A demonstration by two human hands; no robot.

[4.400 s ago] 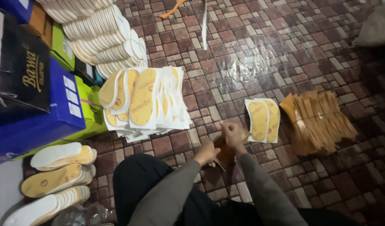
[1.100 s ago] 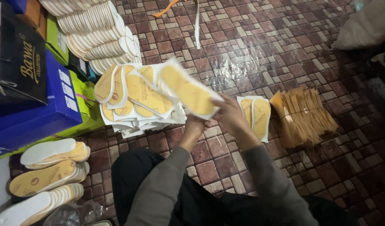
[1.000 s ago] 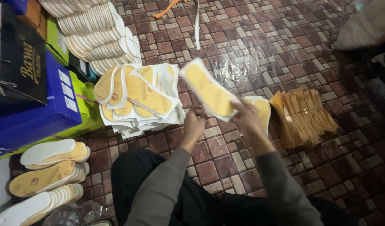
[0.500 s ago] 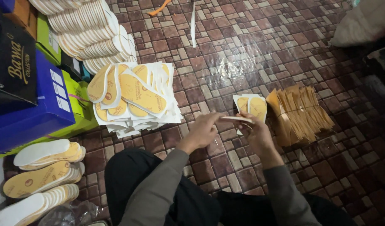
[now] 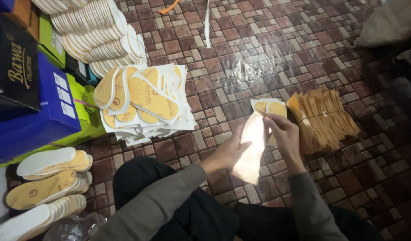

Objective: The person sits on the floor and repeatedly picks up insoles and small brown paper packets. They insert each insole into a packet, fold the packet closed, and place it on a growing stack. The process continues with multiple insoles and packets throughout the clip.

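Both hands hold one pale insole above the brick floor, in front of the knees. Left hand fingers pressed flat against its left edge; right hand fingers pinching its top end. Yellow insole pile lies left, bundled tan pieces right, small insole stack just behind.

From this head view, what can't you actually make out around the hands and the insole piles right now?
- Face of the pale sheet between the left hand and right hand: washed out by glare.
- Small yellow insole pile: lower part hidden behind the sheet and right hand.
- Curved stack of white insoles: cut off by the top edge.
- Left fingertips: hidden behind the sheet.
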